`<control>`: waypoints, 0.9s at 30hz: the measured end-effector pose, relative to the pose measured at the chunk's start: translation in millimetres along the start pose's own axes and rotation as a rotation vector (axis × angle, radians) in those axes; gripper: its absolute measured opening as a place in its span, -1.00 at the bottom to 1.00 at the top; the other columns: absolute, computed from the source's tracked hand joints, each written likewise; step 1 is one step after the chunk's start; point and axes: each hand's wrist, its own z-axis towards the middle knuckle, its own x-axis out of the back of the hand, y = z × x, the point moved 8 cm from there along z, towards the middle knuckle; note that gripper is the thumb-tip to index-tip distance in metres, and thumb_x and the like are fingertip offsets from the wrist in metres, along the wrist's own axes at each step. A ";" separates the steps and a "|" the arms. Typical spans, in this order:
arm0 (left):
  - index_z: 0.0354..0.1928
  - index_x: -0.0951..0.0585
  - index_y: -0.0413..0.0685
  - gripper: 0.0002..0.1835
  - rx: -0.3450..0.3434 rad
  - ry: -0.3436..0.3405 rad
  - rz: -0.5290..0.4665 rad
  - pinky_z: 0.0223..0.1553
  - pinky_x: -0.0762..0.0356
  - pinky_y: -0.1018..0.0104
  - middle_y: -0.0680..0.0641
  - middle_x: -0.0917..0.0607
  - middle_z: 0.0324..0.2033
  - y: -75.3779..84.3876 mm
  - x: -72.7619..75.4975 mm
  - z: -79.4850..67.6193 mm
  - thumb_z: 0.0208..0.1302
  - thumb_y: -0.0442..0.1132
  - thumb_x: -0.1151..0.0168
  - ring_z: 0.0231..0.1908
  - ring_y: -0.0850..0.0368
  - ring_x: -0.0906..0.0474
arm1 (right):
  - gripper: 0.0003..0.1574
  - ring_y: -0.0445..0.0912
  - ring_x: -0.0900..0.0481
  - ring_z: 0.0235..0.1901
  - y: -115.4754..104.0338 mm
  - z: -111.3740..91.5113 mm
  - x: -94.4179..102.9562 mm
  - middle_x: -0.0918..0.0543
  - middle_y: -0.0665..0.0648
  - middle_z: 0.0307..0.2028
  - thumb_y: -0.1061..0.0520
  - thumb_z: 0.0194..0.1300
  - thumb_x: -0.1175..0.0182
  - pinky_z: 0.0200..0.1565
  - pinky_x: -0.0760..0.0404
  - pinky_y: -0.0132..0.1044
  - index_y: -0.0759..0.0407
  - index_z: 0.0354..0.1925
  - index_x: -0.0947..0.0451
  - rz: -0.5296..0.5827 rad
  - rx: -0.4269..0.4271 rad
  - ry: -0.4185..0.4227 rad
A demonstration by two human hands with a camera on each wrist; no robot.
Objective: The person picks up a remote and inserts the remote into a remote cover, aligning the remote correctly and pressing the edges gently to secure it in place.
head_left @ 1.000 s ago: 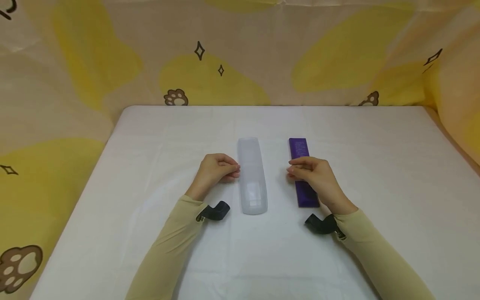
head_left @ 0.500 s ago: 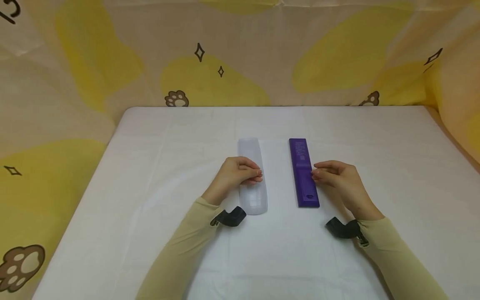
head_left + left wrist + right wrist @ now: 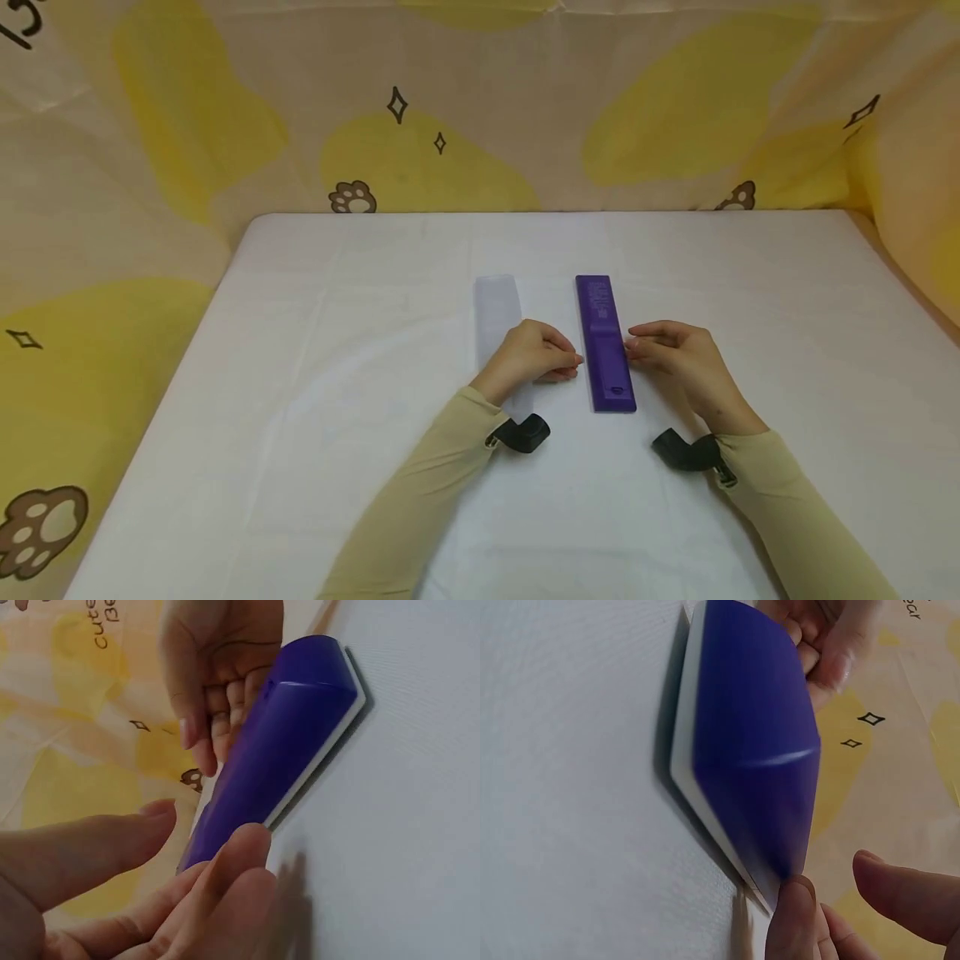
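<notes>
A purple remote control (image 3: pixel 606 342) lies on the white table with its back up, showing printed text and a battery cover latch. Its pale underside edge shows in both wrist views. My left hand (image 3: pixel 528 358) is at the remote's left edge, thumb apart from the fingers. At the right edge, the fingertips of my right hand (image 3: pixel 684 367) touch or nearly touch the remote, its thumb also held away in the right wrist view. Left of the remote lies a long translucent plastic cover (image 3: pixel 497 308), its lower part mostly hidden behind my left hand and wrist.
The white table (image 3: pixel 337 333) extends to all sides of the two things. A yellow and cream patterned cloth (image 3: pixel 480 100) hangs behind and beside it. A black wrist camera (image 3: pixel 525 433) sits on each sleeve.
My left hand has moved right, across the translucent cover to the remote's left edge. My right hand has shifted from over the remote to its right edge. Remote and cover stay in place.
</notes>
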 end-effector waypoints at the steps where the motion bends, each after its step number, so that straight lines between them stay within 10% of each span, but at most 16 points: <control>1: -0.35 -0.63 -0.29 -0.89 0.003 0.002 0.024 -0.44 -0.62 0.41 -0.09 -0.72 -0.54 -0.3 -1.4 0.7 0.09 -0.39 -0.35 -0.52 0.18 -0.65 | -0.47 -0.25 -0.65 -0.33 0.4 0.3 -0.4 -0.70 -0.08 -0.39 0.23 0.26 -0.22 -0.21 -0.62 -0.40 0.64 0.03 -0.37 0.000 -0.001 -0.004; 27: -0.27 -0.66 -0.32 -0.85 -0.007 0.022 0.043 -0.44 -0.61 0.45 -0.12 -0.73 -0.50 -8.4 -17.0 7.8 0.09 -0.41 -0.34 -0.48 0.18 -0.68 | -0.47 -0.26 -0.62 -0.34 9.6 1.4 -7.5 -0.65 0.28 -0.16 0.08 0.29 -0.20 -0.23 -0.59 -0.45 0.55 -0.02 -0.48 -0.249 -0.085 -0.066</control>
